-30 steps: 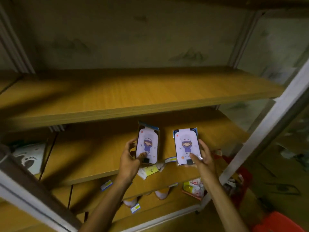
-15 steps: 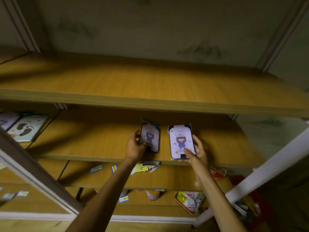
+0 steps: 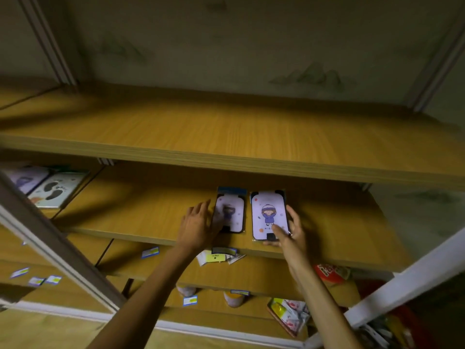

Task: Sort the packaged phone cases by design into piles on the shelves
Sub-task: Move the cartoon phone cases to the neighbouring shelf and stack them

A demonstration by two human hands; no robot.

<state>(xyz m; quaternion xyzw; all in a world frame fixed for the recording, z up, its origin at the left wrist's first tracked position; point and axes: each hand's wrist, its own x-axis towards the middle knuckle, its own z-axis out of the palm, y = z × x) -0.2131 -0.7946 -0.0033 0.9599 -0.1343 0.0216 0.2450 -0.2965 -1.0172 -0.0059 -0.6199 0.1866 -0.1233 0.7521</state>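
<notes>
Both phone cases now lie on the middle shelf [image 3: 141, 210] instead of raised before you: the left case [image 3: 230, 213] with your left hand [image 3: 198, 226] spread flat at its 9 o'clock, the right case [image 3: 268, 214] gripped by your right hand [image 3: 292, 235] at 5 o'clock.

No lettering is legible; the shelf-edge tags [image 3: 150, 252] and red packet [image 3: 329, 273] are too blurred.

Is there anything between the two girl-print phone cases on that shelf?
No. The head view shows only a narrow strip of bare wooden shelf between the left case and the right case.
</notes>
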